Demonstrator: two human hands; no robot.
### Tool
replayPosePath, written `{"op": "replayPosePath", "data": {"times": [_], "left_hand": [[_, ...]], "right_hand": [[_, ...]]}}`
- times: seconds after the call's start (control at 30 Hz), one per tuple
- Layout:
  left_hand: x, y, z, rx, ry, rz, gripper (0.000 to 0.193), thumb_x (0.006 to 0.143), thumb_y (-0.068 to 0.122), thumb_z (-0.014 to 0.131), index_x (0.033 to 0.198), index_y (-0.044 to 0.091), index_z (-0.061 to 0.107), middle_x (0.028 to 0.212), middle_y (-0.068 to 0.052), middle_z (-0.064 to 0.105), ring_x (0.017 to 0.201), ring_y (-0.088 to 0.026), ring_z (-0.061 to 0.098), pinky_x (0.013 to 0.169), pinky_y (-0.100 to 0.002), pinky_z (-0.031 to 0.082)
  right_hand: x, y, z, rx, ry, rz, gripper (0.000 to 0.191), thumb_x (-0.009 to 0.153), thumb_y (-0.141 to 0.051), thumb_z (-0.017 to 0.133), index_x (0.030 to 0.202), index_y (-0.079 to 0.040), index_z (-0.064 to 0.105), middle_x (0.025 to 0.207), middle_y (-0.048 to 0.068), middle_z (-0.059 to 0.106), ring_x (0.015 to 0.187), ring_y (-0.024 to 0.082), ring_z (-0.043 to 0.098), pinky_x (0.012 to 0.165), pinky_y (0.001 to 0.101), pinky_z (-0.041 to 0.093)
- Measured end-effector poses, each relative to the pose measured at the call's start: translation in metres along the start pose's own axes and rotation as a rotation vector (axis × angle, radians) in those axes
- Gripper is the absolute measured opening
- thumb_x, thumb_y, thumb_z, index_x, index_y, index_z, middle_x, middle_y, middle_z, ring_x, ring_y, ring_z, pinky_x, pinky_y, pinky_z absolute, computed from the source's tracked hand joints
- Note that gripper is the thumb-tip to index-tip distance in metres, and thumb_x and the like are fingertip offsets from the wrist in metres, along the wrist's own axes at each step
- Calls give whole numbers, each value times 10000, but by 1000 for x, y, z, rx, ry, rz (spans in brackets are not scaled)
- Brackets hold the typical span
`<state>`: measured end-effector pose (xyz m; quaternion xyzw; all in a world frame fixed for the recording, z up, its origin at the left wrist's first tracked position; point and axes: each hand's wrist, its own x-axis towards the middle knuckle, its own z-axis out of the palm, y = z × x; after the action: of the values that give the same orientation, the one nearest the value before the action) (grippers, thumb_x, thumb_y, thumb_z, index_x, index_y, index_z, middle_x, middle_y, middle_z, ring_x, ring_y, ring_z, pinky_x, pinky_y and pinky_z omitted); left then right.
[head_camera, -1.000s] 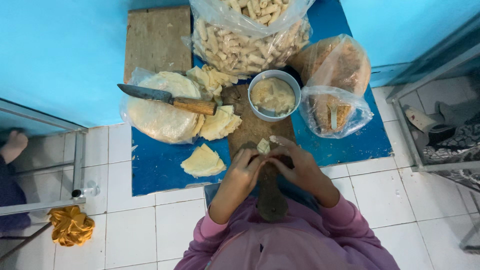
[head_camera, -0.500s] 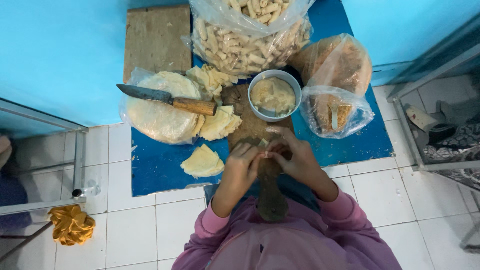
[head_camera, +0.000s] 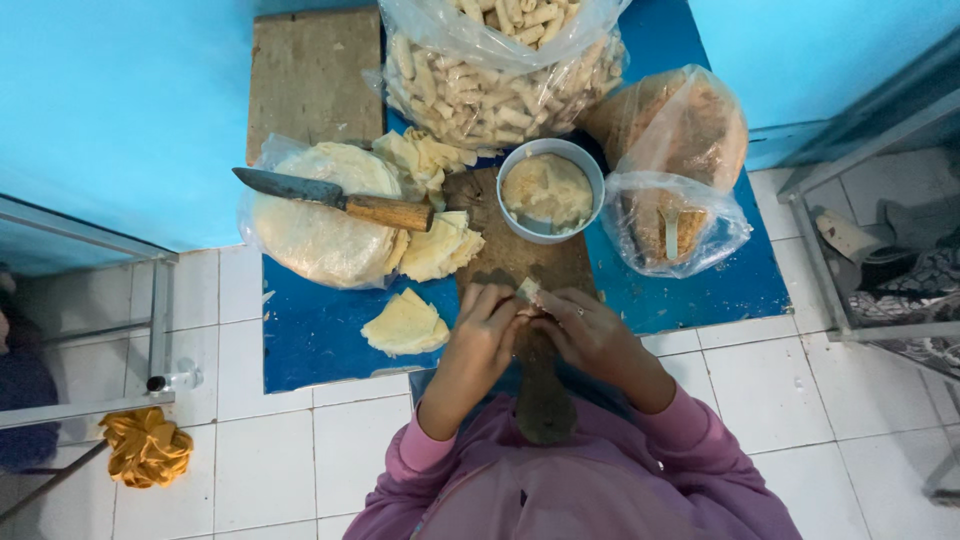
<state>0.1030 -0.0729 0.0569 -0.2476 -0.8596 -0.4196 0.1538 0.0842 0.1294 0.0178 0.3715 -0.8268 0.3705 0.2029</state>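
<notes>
Looking straight down from my head camera, I see my left hand (head_camera: 482, 322) and right hand (head_camera: 585, 335) meeting over a dark wooden paddle board (head_camera: 520, 262) that lies on a blue mat (head_camera: 320, 335) on the white tiled floor (head_camera: 760, 390). Both hands are curled, fingertips pinched together around a small pale wrapper piece (head_camera: 528, 290). It looks partly folded or rolled, though it is too small in this view for me to be sure. The piece sits between my fingertips, just above the near end of the board.

Just beyond the board stands a pale bowl of beige filling (head_camera: 550, 190). To the left, a stack of cut triangular wrappers (head_camera: 440, 248) and a single folded one (head_camera: 405, 325) lie on the mat. A knife with a wooden handle (head_camera: 335, 197) rests on a bag of round wrapper sheets (head_camera: 320, 225). Farther off, a clear bag of finished rolls (head_camera: 495, 75) and two more bags sit along the blue wall.

To do this rolling well, I judge that both thumbs should keep even pressure, tucking the edges inward so no filling escapes, and working close over the board.
</notes>
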Motion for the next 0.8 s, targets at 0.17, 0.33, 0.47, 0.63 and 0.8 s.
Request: {"op": "replayPosePath", "data": {"times": [0.17,0.33,0.47,0.63,0.8], "left_hand": [[2,-1,5,-10,24,5,137,913,-2,669,1050,-13,669,1080,-158,593,1030,-368,556,874,-441,474],[3,-10,4,-51,-27,-18,90,927,-2,670,1012,-28,654,1016,-167,595,984,-383,555,842,-455,463],[6,-13,7,-59,-9,-42,54,917,14,686,963,-6,670,977,-153,615,963,-378,567,820,-450,467],[7,-10,12,-42,42,-78,78,867,-32,666,943,-15,666,988,-159,618,957,-380,564,808,-455,466],[8,-13,16,-58,55,-106,112,855,-55,659,948,-6,697,969,-150,621,957,-370,575,804,-450,470]], "right_hand": [[5,-1,-2,-21,14,-39,481,897,-9,774,1307,-8,522,1075,167,692,921,354,699,730,413,549],[16,1,-4,57,0,99,583,832,-10,782,1332,-92,493,1070,155,713,967,339,721,805,384,573],[27,1,-9,258,-118,416,768,819,13,761,1509,-52,430,946,85,752,895,263,757,761,344,580],[27,-2,-8,230,-58,387,725,828,24,744,1484,-106,464,927,68,722,845,250,723,739,347,569],[17,-2,-4,-215,67,-1,673,783,36,740,1417,-122,576,927,124,647,897,312,594,818,434,491]]}}
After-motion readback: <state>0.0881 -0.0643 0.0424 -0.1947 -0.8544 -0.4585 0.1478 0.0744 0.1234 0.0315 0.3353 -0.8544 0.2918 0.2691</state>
